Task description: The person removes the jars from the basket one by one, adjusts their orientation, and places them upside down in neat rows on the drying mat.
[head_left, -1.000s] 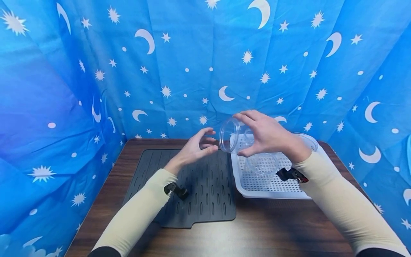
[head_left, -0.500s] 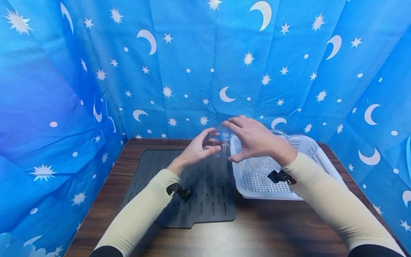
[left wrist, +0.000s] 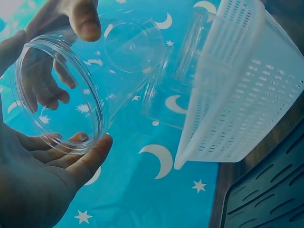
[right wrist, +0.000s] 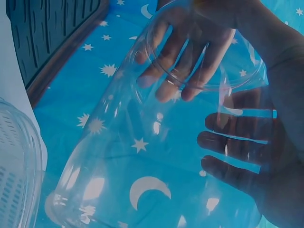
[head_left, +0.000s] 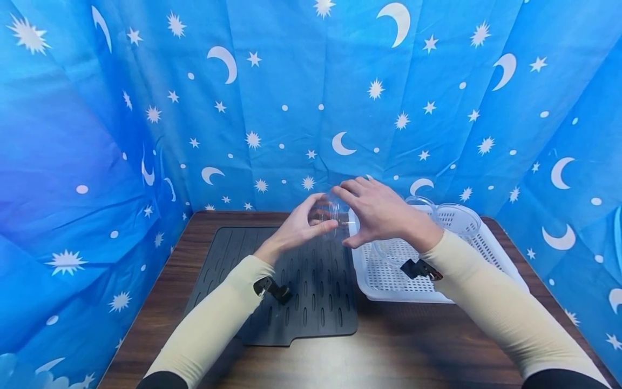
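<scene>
A clear plastic jar (head_left: pixel 336 214) is held sideways in the air between both hands, above the right part of the black mat. Its wide ridged mouth faces left; the left wrist view shows the jar's clear wall (left wrist: pixel 110 71) running back to a round base. My left hand (head_left: pixel 297 222) grips the mouth end, thumb and fingers around the rim. My right hand (head_left: pixel 381 212) curves around the body from the right, with its fingers (right wrist: pixel 232 128) visible beyond the clear plastic in the right wrist view. Whether a lid sits on the mouth, I cannot tell.
A white perforated basket (head_left: pixel 403 297) stands at the right of the wooden table (head_left: pixel 389 351), with several clear containers (head_left: pixel 459 216) in it. A black ribbed drying mat (head_left: pixel 306 302) lies to its left. Blue star-patterned cloth (head_left: pixel 291 70) hangs behind and at both sides.
My right hand has brought the jar left and slightly down. My left hand, apart from the jar earlier, now grips its mouth end. Little has moved over the last half second.
</scene>
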Tool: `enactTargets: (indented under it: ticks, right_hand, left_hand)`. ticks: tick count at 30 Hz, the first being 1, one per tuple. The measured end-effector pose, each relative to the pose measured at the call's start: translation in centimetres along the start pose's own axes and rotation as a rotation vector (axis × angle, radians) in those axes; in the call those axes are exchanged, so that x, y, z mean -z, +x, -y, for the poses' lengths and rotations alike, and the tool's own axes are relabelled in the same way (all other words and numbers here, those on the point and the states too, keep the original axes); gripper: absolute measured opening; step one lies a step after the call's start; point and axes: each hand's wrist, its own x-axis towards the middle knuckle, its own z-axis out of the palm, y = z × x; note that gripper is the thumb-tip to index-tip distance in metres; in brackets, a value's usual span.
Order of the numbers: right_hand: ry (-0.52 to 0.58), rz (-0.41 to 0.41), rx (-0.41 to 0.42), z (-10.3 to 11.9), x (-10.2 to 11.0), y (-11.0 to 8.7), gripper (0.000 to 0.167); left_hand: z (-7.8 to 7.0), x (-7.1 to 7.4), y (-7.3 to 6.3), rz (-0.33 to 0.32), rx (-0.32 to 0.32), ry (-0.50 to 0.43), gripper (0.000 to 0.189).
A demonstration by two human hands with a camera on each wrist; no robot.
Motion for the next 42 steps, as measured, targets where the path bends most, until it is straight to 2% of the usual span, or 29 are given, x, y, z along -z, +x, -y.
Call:
enactTargets:
  ticks: [6,16,21,24,28,32,38,42]
  right_hand:
    - [-0.018,0.003,0.0,0.2,0.1,-0.1,0.105]
    - [-0.041,0.01,-0.008,0.4,0.3,0.1,0.107]
    - [-0.008,0.051,-0.044,0.4,1.1,0.1,0.113]
    - [0.05,0.052,-0.09,-0.1,1.9,-0.2,0.115]
    - [0.158,0.001,-0.165,-1.2,2.8,-1.2,0.11]
    - [0.312,-0.059,-0.232,-2.2,3.4,-2.2,0.102]
    - [0.51,-0.179,-0.295,-3.1,2.9,-3.2,0.095]
    - [0.623,-0.243,-0.345,-3.4,2.1,-3.9,0.09]
  left_hand:
    - [0.0,-0.1,0.1,-0.033,0.014,0.012,0.079]
    - [-0.2,0.0,0.2,-0.068,0.011,0.079,0.067]
    - [-0.4,0.2,0.2,-0.085,0.005,0.096,0.069]
    - [-0.4,0.4,0.2,-0.094,-0.003,0.083,0.07]
    - [-0.3,0.6,0.2,-0.096,-0.003,0.054,0.07]
    - [-0.4,0.9,0.3,-0.1,-0.005,0.053,0.067]
    - [-0.5,1.2,0.2,-0.106,-0.027,0.051,0.065]
    - [-0.4,1.4,0.1,-0.105,-0.008,0.056,0.069]
